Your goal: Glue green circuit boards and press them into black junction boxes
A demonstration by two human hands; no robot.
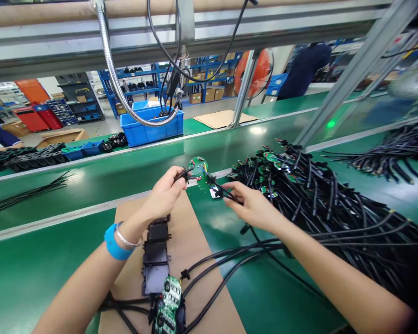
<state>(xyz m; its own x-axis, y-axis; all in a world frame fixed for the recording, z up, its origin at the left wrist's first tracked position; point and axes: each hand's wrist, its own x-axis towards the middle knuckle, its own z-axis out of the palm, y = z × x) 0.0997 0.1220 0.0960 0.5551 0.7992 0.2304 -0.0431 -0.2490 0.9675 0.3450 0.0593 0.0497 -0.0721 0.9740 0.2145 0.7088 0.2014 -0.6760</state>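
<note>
Left hand (167, 190), green board (198, 166), right hand (249, 204)

At the far left, thin black cords (31, 192) lie on the smooth green belt (94, 185). A soft blue band (115, 243) goes around the left wrist. Next comes a flat brown cardboard sheet (193, 236) with a row of square black plastic boxes (156, 253). Bumpy, round-edged boards (172, 293) sit at the near box. Above the row, the left hand is nearly closed, pinching dark wires (184, 175). I can't tell if its fingers touch the green board too. That board is hard, shiny and rounded, up between the hands. The right hand is curled loosely, with a bendy black cable (231, 195) in its fingers. At the right is a big messy heap of rubbery black cables (320, 195)
</note>
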